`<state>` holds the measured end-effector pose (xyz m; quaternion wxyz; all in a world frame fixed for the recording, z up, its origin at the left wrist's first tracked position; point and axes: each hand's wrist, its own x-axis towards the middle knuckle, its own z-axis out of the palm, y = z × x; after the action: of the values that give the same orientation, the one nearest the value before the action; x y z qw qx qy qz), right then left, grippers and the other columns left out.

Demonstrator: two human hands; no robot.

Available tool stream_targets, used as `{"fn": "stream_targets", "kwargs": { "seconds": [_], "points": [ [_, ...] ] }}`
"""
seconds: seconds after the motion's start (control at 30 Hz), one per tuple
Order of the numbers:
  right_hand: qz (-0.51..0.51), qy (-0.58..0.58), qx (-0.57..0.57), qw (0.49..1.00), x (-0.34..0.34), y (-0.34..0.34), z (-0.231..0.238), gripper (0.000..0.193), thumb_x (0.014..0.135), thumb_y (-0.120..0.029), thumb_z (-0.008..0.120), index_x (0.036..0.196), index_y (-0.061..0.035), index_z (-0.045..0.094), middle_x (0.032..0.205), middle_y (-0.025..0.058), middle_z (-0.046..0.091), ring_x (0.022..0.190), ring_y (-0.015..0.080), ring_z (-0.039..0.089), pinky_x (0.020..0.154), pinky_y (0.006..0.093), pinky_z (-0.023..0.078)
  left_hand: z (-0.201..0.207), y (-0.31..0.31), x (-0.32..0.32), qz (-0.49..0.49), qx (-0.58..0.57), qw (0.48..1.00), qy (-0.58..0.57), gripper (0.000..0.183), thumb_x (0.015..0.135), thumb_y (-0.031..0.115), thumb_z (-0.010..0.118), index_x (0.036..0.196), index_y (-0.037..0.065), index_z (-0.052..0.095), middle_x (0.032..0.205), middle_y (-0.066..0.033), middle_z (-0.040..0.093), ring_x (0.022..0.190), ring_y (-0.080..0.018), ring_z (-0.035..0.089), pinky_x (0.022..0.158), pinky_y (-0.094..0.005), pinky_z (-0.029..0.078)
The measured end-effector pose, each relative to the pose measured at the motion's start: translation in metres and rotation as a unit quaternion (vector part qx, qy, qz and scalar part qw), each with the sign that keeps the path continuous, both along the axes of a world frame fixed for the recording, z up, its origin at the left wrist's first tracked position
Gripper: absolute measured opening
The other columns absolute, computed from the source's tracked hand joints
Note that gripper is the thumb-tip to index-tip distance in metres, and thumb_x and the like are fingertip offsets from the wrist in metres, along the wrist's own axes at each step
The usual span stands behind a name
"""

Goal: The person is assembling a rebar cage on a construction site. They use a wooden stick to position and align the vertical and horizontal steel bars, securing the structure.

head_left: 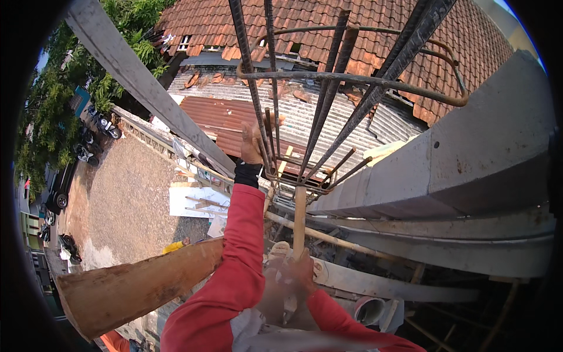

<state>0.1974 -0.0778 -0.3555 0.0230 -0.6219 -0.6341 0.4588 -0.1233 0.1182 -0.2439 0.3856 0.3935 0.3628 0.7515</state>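
Note:
My left hand point(252, 145), in a red sleeve with a black wristband, reaches out to an upright ribbed steel rebar point(251, 76). Its fingers pass behind the bar and curl against it, partly hidden by it. Low in the middle, my right hand point(303, 271) is closed around a straight wooden stick point(299, 220), which rises from the fist toward the foot of the rebar cage. Whether the stick is a tool's handle cannot be made out. A bent steel stirrup point(352, 77) rings the upright bars higher up.
Grey concrete beams point(487, 146) stand at the right. A sloping grey beam point(146, 88) crosses at upper left, and a thick timber point(141, 287) juts out at lower left. Below lie a gravel yard point(135, 199), corrugated roofing point(223, 120) and a tiled roof point(205, 23).

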Motion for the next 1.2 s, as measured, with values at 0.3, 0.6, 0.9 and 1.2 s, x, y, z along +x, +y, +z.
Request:
{"fn": "stream_targets", "kwargs": {
  "seconds": [0.3,0.6,0.9,1.2],
  "points": [
    [0.067,0.039,-0.014,0.997,-0.036,0.016,-0.018,0.049,0.078,-0.022,0.071,0.115,0.0032,0.052,0.102,0.0295,0.066,0.097,0.0459,0.066,0.084,0.0526,0.052,0.013,-0.007,0.008,0.006,-0.012,0.991,0.131,0.125,0.066,0.073,0.074,0.153,-0.001,0.025,0.15,-0.0198,0.041,0.136,-0.028,0.044,0.112,-0.0399,0.033],
    [0.008,0.251,-0.175,0.952,-0.033,0.013,-0.021,0.038,0.079,-0.022,0.071,0.104,0.0014,0.056,0.099,0.0263,0.068,0.095,0.0431,0.068,0.079,0.0477,0.053,0.018,0.0,0.019,0.065,-0.024,0.989,0.133,0.092,0.068,0.018,0.094,0.143,0.001,0.043,0.133,-0.0098,0.055,0.122,-0.0194,0.053,0.104,-0.0338,0.046],
    [0.065,-0.093,0.015,0.993,-0.04,0.006,0.007,0.044,0.081,-0.02,0.071,0.114,-0.0032,0.047,0.095,0.0268,0.069,0.092,0.0447,0.069,0.081,0.055,0.052,0.017,0.006,0.028,0.133,-0.034,0.979,0.149,0.055,0.08,0.012,0.084,0.125,0.002,0.054,0.114,-0.0053,0.06,0.103,-0.0119,0.057,0.083,-0.0278,0.052],
    [0.049,-0.101,0.062,0.992,-0.077,0.063,0.008,0.054,0.08,-0.016,0.069,0.124,0.0042,0.045,0.098,0.0272,0.07,0.094,0.0441,0.069,0.081,0.0529,0.055,0.013,0.01,0.033,0.163,-0.026,0.981,0.103,0.042,0.081,0.009,0.082,0.115,0.003,0.057,0.102,-0.0021,0.062,0.092,-0.0102,0.06,0.081,-0.0269,0.051]
  ]
}}
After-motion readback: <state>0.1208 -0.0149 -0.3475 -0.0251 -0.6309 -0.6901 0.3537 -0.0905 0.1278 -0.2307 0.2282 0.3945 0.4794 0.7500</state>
